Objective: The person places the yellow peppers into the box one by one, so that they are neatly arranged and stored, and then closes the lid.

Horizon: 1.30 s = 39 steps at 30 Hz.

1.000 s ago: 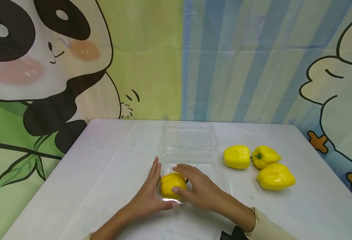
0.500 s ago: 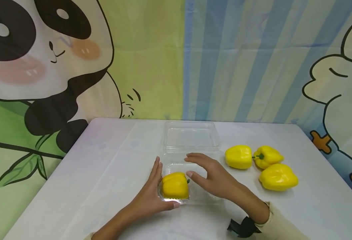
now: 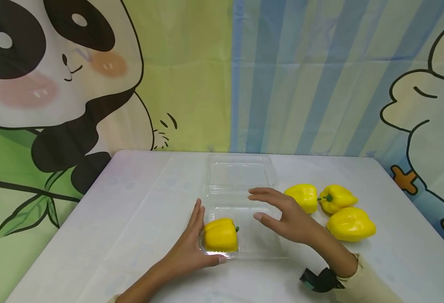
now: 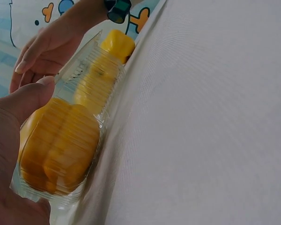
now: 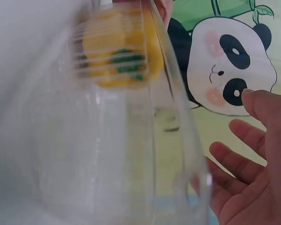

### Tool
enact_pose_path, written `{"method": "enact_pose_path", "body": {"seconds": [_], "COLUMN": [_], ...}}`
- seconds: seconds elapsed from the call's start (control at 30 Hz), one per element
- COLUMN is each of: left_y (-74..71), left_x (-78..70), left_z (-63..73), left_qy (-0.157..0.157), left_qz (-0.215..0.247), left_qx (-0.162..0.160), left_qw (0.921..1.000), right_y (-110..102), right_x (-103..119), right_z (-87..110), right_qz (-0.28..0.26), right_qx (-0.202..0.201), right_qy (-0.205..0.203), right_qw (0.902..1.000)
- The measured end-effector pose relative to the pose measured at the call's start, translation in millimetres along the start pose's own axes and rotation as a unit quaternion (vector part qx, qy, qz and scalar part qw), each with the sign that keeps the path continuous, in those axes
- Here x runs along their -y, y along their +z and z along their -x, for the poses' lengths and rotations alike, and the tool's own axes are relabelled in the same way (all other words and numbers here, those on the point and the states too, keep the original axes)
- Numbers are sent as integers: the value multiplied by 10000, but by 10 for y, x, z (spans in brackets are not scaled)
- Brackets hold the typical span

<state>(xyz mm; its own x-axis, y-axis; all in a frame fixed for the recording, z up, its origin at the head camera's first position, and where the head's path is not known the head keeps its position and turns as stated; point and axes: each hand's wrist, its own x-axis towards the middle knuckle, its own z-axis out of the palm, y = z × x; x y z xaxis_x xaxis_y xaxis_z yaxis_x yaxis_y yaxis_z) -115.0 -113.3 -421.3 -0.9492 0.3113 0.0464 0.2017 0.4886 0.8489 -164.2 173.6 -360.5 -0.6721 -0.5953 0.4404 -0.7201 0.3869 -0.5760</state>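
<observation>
A yellow bell pepper (image 3: 220, 235) with a green stem lies in the left end of a clear plastic clamshell container (image 3: 259, 242). My left hand (image 3: 191, 246) rests against that end, its fingers straight along the left side and its thumb stretched along the front edge. In the left wrist view the thumb (image 4: 35, 96) lies at the container's rim, and the pepper shows through the ribbed wall. Over the container's right part, my right hand (image 3: 293, 216) hovers with nothing in it, thumb and fingers spread apart. The right wrist view shows its fingers (image 5: 239, 161) beside the clear wall.
The container's lid (image 3: 238, 173) lies folded back toward the far table edge. To the right sit more yellow bell peppers: one (image 3: 305, 194) partly behind my right hand, one (image 3: 337, 198) farther right and one (image 3: 351, 224) nearer. A black device (image 3: 322, 280) is at my right wrist.
My right hand has let go of the pepper in the container and moved right, toward the other peppers. My left hand stays at the container's left end.
</observation>
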Motion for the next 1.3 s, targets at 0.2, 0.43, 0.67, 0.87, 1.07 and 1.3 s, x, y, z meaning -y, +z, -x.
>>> {"method": "enact_pose_path", "body": {"seconds": [0.2,0.43,0.67,0.87,1.07,1.3], "left_y": [2,10,18,0,-2,2], "left_x": [1,9,26,35,39,27], "left_z": [2,-5,-2,-3,4,1], "left_qy": [-22,13,-38,58,115,43], "left_qz": [-34,3,-33,-21,-11,-24], "left_qx": [-27,-11,36,25,57,26], "left_qw": [10000,10000,10000,10000,9999,10000], "right_y": [-53,-225,-397,-486,-548,-598], "right_x": [-140,-283,-417,-548,-718,-812], "right_z": [48,120,204,242,296,319], "right_qz": [-290,163,104,332,452,633], "right_qx": [-239,-436,-656,-564,-414,-419], "right_qy": [-12,-99,114,976,1480,1627], "right_qw": [9993,9989,9977,9931,9871,9837]}}
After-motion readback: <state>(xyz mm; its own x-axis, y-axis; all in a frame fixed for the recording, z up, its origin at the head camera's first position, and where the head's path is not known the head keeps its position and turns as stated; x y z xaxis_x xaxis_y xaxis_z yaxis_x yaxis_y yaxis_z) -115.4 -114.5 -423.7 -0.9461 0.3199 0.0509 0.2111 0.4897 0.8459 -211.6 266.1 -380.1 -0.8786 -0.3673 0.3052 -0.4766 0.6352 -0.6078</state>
